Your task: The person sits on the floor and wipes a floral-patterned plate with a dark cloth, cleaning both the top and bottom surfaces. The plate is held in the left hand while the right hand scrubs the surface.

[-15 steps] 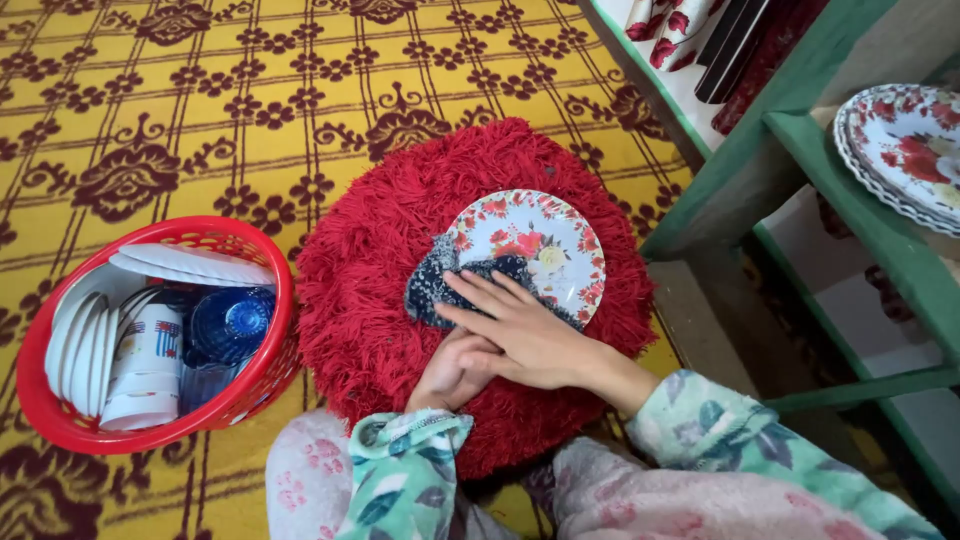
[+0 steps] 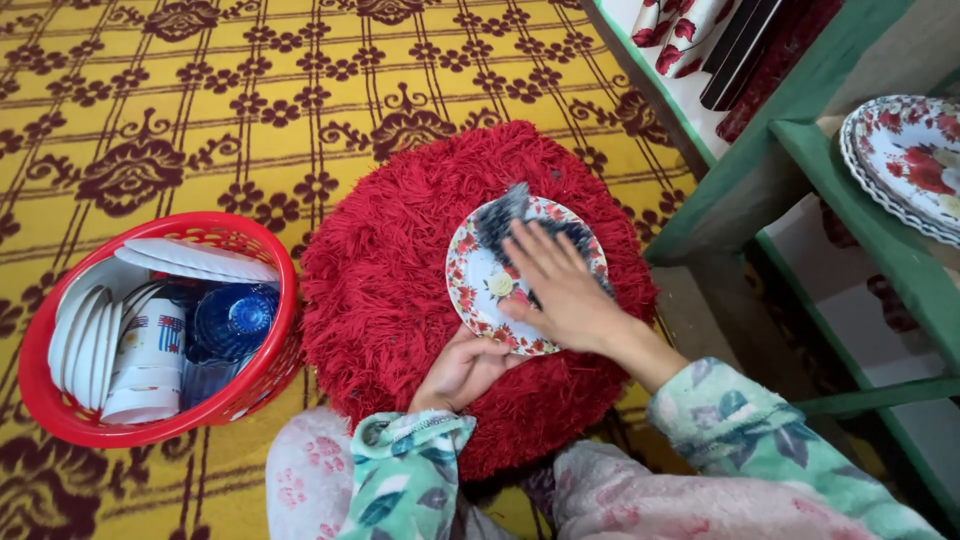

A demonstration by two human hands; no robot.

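A floral plate (image 2: 480, 285) with a red flower rim lies on a shaggy red round mat (image 2: 390, 290). My left hand (image 2: 462, 370) grips the plate's near edge from below. My right hand (image 2: 560, 290) presses a dark speckled cloth (image 2: 505, 215) flat against the plate's upper right part, fingers spread over it. The cloth is partly hidden under my fingers.
A red plastic basket (image 2: 60, 425) at the left holds white plates, a mug and a blue glass. A green shelf (image 2: 850, 190) at the right carries stacked floral plates (image 2: 900, 160). A yellow patterned carpet (image 2: 200, 120) covers the floor.
My right hand has swept the cloth from the plate's lower left up to its upper right. The plate has turned and its near edge shifted toward my left hand.
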